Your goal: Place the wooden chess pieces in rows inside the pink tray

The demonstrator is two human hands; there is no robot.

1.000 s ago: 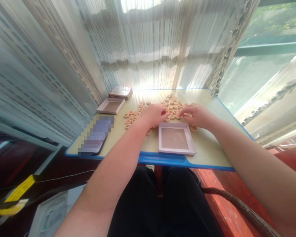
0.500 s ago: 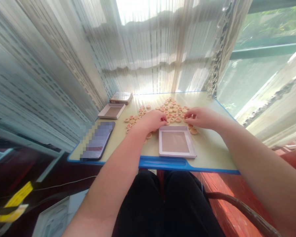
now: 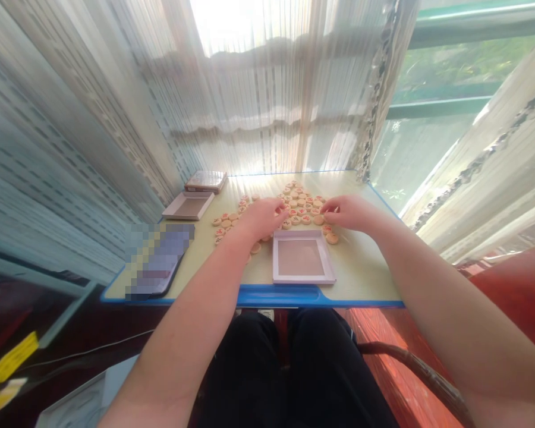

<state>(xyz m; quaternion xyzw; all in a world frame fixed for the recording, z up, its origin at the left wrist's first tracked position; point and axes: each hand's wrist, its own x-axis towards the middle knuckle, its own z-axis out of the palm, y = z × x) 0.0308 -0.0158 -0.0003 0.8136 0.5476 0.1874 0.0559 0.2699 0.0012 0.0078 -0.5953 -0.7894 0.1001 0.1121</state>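
Many round wooden xiangqi pieces [image 3: 301,202], some with red or dark characters and some blank side up, lie spread over a small table. My left hand [image 3: 267,215] rests at the middle of the spread, thumb and fingers curled together; whatever they hold is hidden. On the right edge of the spread, my right hand [image 3: 350,213] is curved with thumb and forefinger slightly apart. Its fingertips are beside a blank-faced piece [image 3: 318,220]. Between my forearms sits a shallow square box tray [image 3: 304,257], close to the pieces.
A second shallow box part [image 3: 189,205] stands at the table's left, before a flat box [image 3: 205,180]. A phone [image 3: 167,261] lies at the left front. The table [image 3: 365,267] has a blue rim, and sheer curtains [image 3: 258,113] hang behind it.
The view has shifted, so the table appears further left. My right hand has drawn back slightly from the blank-faced piece, which shows more fully. My left hand stays nearly in place among the pieces.
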